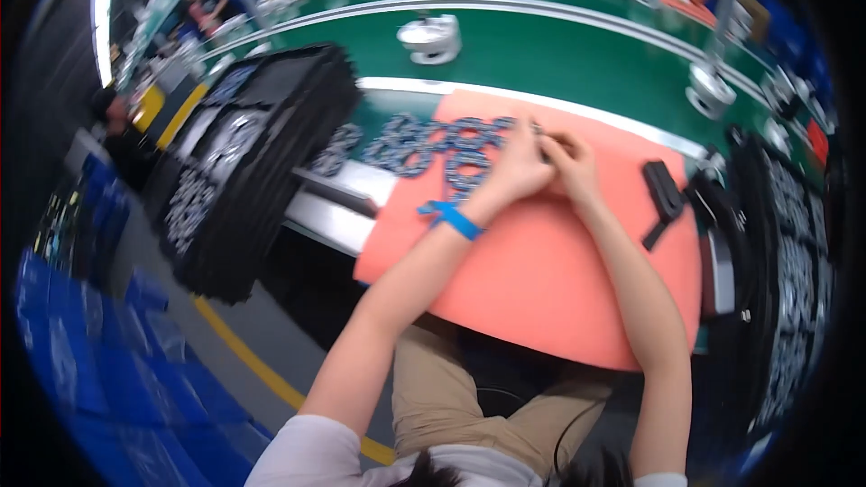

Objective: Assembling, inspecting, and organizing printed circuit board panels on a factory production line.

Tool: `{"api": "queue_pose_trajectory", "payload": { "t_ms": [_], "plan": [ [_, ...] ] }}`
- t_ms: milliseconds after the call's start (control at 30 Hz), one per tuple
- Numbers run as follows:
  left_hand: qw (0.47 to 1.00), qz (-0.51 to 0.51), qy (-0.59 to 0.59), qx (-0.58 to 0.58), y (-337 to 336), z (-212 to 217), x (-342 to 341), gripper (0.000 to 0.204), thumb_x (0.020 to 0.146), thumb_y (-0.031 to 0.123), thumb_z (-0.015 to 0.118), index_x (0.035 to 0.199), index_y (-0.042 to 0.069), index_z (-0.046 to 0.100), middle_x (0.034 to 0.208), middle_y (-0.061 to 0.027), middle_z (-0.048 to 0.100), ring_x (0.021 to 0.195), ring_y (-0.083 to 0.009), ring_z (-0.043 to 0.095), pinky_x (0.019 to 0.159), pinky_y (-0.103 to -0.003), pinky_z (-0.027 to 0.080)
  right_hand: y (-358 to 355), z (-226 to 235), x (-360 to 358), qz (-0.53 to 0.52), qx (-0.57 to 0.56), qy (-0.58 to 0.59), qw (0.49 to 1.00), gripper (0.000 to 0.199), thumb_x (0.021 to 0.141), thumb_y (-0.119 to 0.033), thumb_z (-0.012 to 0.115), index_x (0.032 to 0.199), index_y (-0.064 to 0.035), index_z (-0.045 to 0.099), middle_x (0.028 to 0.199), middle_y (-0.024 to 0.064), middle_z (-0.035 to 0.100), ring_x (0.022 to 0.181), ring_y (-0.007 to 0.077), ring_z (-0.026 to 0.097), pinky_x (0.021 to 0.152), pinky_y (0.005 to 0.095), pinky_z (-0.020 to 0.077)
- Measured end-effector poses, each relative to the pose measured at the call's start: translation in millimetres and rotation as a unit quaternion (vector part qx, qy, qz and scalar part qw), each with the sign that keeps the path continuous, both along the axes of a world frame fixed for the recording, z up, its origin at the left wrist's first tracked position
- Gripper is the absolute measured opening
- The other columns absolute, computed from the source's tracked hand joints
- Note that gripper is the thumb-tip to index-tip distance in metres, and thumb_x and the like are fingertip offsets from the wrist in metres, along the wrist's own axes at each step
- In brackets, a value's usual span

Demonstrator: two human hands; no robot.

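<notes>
My left hand (520, 169), with a blue band (456, 219) round its wrist, meets my right hand (572, 162) over the far part of an orange mat (541, 280). Both hands have bent fingers closed close together at the fingertips. Whatever is between them is small, blurred and mostly hidden. Just left of my left hand lie several dark blue-grey ring-shaped parts (465, 164), some touching each other. More rings (397, 142) spread leftward onto the metal edge of the bench.
A stack of black trays (262, 162) with ring parts stands at the left. On the mat's right lies a black handheld device (663, 189). Further right are black trays (785, 243) of parts. Beyond the mat, a green conveyor (541, 50) carries white machine-like units (431, 39). Other people work farther off.
</notes>
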State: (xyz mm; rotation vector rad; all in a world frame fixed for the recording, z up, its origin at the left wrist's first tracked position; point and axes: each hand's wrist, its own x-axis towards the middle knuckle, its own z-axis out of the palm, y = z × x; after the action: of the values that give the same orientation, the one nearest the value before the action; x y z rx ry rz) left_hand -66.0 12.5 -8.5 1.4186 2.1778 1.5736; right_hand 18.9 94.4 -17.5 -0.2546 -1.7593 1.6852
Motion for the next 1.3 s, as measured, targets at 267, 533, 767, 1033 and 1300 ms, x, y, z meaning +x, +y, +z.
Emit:
{"api": "queue_pose_trajectory", "payload": {
  "t_ms": [267,533,767,1033,1300],
  "plan": [
    [0.993,0.035,0.028,0.106,-23,18,7,0.040,0.069,0.001,0.051,0.100,-0.001,0.027,0.093,-0.0217,0.039,0.089,-0.0337,0.046,0.078,-0.039,0.039,-1,5,12,-0.019,-0.093,0.021,0.995,0.026,0.094,-0.026,0.043,0.103,-0.0041,0.053,0.084,0.0031,0.056,0.069,0.0060,0.051,0.060,0.0198,0.0405],
    [0.983,0.066,-0.077,0.154,-192,109,-7,0.022,0.086,0.006,0.040,0.108,0.004,0.038,0.086,-0.0065,0.045,0.073,-0.0126,0.048,0.064,-0.026,0.044,5,3,11,0.007,0.008,-0.042,0.999,0.032,0.095,-0.029,0.035,0.090,-0.0039,0.054,0.069,0.0011,0.054,0.055,0.0047,0.045,0.049,0.0183,0.0321],
    [0.893,0.374,0.241,-0.075,-317,169,-117,0.021,0.084,0.005,0.042,0.103,0.003,0.051,0.087,-0.0155,0.064,0.082,-0.0269,0.063,0.068,-0.035,0.049,1,-2,9,0.017,0.039,-0.058,0.997,0.035,0.096,-0.029,0.035,0.080,-0.0041,0.055,0.062,0.0005,0.051,0.051,0.0049,0.044,0.047,0.0189,0.0336],
    [0.781,0.486,0.294,-0.260,-387,134,-285,0.022,0.076,0.007,0.048,0.096,0.009,0.057,0.093,-0.0208,0.061,0.090,-0.0372,0.058,0.075,-0.046,0.046,-13,7,19,0.013,0.065,-0.105,0.992,0.039,0.096,-0.030,0.035,0.076,-0.0030,0.054,0.057,0.0006,0.049,0.047,0.0048,0.043,0.043,0.0186,0.0322],
    [0.801,0.411,0.210,-0.381,-414,105,-330,0.057,0.079,0.010,0.045,0.132,0.000,0.028,0.130,-0.0280,0.034,0.120,-0.0461,0.033,0.101,-0.047,0.030,-14,3,15,0.037,0.083,-0.116,0.989,0.038,0.096,-0.029,0.035,0.077,-0.0028,0.054,0.056,0.0007,0.048,0.046,0.0047,0.042,0.042,0.0191,0.0311]
  ]
}}
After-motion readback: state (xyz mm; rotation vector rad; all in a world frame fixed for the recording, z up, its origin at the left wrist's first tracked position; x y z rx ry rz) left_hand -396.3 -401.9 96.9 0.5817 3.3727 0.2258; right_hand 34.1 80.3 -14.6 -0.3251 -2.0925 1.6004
